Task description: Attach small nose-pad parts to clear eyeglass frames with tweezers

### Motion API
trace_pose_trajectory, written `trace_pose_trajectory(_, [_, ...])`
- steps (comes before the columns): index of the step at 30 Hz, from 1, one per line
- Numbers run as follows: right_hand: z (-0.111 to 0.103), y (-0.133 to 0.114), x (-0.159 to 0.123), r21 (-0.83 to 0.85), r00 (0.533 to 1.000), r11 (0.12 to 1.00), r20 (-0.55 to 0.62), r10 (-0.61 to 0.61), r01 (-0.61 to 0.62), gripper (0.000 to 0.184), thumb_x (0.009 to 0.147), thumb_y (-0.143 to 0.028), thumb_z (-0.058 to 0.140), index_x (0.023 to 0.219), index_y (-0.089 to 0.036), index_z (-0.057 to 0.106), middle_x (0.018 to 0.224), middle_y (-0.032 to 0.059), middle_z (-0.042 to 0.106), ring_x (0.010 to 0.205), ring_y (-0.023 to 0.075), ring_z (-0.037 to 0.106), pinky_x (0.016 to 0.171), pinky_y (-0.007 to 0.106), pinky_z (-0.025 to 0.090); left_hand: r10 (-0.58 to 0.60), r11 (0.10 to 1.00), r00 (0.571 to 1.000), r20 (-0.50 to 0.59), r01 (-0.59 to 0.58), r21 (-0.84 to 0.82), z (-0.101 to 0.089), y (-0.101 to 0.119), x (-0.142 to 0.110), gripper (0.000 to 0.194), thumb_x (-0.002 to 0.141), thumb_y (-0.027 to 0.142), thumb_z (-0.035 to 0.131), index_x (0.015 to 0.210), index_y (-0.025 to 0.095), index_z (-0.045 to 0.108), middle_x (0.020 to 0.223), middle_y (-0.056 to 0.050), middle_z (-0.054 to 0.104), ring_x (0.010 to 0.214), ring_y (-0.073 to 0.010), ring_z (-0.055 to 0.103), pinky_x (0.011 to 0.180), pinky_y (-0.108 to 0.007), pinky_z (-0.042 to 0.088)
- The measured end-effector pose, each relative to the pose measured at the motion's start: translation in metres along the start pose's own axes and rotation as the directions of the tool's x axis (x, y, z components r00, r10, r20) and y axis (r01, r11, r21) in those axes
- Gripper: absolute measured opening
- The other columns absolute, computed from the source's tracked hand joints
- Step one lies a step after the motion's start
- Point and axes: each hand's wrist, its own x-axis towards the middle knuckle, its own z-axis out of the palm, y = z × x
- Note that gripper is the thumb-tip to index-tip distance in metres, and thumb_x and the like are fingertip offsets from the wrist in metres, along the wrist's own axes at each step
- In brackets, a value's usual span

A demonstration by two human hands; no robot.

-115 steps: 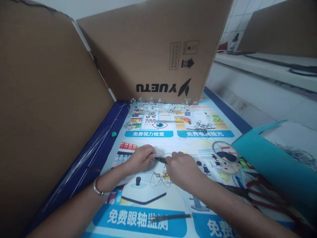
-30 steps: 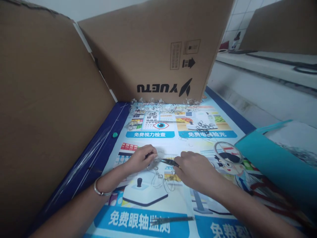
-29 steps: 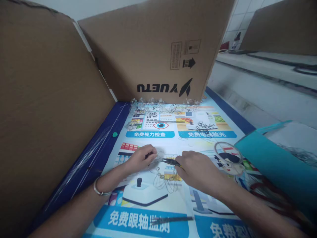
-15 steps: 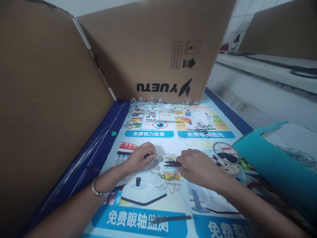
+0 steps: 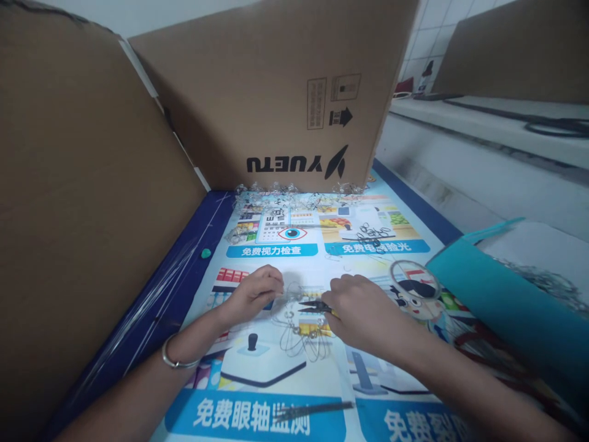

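My left hand [image 5: 254, 293] is closed in a pinch on a thin wire piece [image 5: 299, 328] that lies on the printed poster mat [image 5: 276, 405]. A bangle sits on that wrist. My right hand [image 5: 356, 307] is closed round small black pliers [image 5: 311, 305], whose tips point left toward the wire, just short of my left fingers. Loops of the wire with small beads spread on the mat below the pliers' tips.
Cardboard walls stand at the left [image 5: 83, 202] and at the back [image 5: 276, 92]. A heap of small wire bits [image 5: 294, 193] lies along the back wall, dark rings [image 5: 375, 232] beyond my right hand. A teal folder [image 5: 497, 301] lies right, a dark rod [image 5: 313, 408] near me.
My right hand with the pliers has drawn slightly away from my left hand, and the wire loops have spread below them. The view has shifted a little.
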Motion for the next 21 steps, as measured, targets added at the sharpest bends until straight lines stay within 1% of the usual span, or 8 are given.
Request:
trace_pose_trajectory(7, [0.000, -0.003, -0.002, -0.009, 0.999, 1.000, -0.036, 0.001, -0.002, 0.017, 0.078, -0.021, 0.044, 0.075, -0.018, 0.061, 0.076, 0.0067, 0.057, 0.072, 0.0178, 0.048, 0.062, 0.029, 0.025, -0.018, 0.999, 1.000, 0.001, 0.018, -0.045, 0.001, 0.000, 0.000, 0.012, 0.085, 0.016, 0.046, 0.084, 0.016, 0.058, 0.086, -0.007, 0.056, 0.083, -0.0146, 0.053, 0.073, -0.028, 0.044])
trace_pose_trajectory(10, [0.004, -0.004, -0.002, -0.016, 0.997, 1.000, -0.076, 0.001, -0.002, 0.016, 0.078, -0.020, 0.045, 0.075, -0.018, 0.061, 0.076, 0.0059, 0.057, 0.072, 0.0178, 0.048, 0.061, 0.029, 0.024, -0.012, 0.997, 1.000, 0.008, 0.012, -0.075, 0.001, 0.000, 0.002, 0.012, 0.086, 0.018, 0.045, 0.082, 0.015, 0.057, 0.081, -0.007, 0.057, 0.081, -0.0149, 0.054, 0.073, -0.028, 0.044])
trace_pose_trajectory(12, [0.008, -0.005, 0.000, -0.017, 0.994, 1.000, -0.106, -0.001, -0.001, 0.017, 0.079, -0.020, 0.044, 0.074, -0.019, 0.060, 0.074, 0.0054, 0.056, 0.072, 0.0175, 0.047, 0.061, 0.029, 0.024, -0.011, 0.998, 1.000, 0.010, 0.012, -0.064, 0.001, 0.002, 0.003, 0.013, 0.086, 0.018, 0.044, 0.082, 0.015, 0.056, 0.080, -0.007, 0.057, 0.081, -0.0149, 0.053, 0.073, -0.028, 0.044])
trace_pose_trajectory(14, [0.012, -0.006, 0.001, -0.016, 0.991, 1.000, -0.132, -0.004, 0.002, 0.017, 0.080, -0.020, 0.044, 0.074, -0.019, 0.060, 0.074, 0.0053, 0.055, 0.072, 0.0175, 0.046, 0.061, 0.029, 0.024, -0.006, 1.000, 1.000, -0.003, 0.005, -0.013, 0.000, 0.004, 0.004, 0.013, 0.086, 0.018, 0.044, 0.082, 0.015, 0.055, 0.081, -0.007, 0.056, 0.082, -0.0149, 0.052, 0.074, -0.029, 0.043])
trace_pose_trajectory(17, [0.016, -0.006, 0.002, -0.015, 0.989, 1.000, -0.151, 0.002, -0.004, 0.018, 0.080, -0.020, 0.043, 0.074, -0.018, 0.060, 0.074, 0.0060, 0.055, 0.073, 0.0182, 0.046, 0.061, 0.030, 0.023, 0.018, 0.990, 0.999, -0.037, -0.013, 0.140, 0.001, 0.009, 0.002, 0.011, 0.083, 0.014, 0.046, 0.081, 0.016, 0.056, 0.084, -0.006, 0.053, 0.084, -0.0146, 0.050, 0.073, -0.028, 0.043])
trace_pose_trajectory(19, [0.017, -0.007, 0.002, -0.016, 0.991, 1.000, -0.131, 0.012, -0.014, 0.017, 0.079, -0.018, 0.044, 0.073, -0.018, 0.060, 0.073, 0.0067, 0.055, 0.072, 0.0187, 0.046, 0.061, 0.030, 0.023, 0.060, 0.962, 0.998, -0.036, -0.048, 0.269, 0.003, 0.012, 0.001, 0.012, 0.080, 0.012, 0.047, 0.079, 0.016, 0.058, 0.083, -0.005, 0.052, 0.081, -0.0140, 0.049, 0.069, -0.026, 0.043])
trace_pose_trajectory(21, [0.018, -0.007, 0.002, -0.012, 0.995, 1.000, -0.096, 0.027, -0.028, 0.016, 0.077, -0.017, 0.045, 0.073, -0.017, 0.060, 0.073, 0.0076, 0.055, 0.073, 0.0191, 0.047, 0.060, 0.031, 0.023, 0.127, 0.912, 0.992, -0.014, -0.111, 0.395, 0.006, 0.014, -0.001, 0.012, 0.078, 0.011, 0.049, 0.075, 0.017, 0.058, 0.079, -0.004, 0.053, 0.075, -0.0133, 0.049, 0.064, -0.025, 0.041])
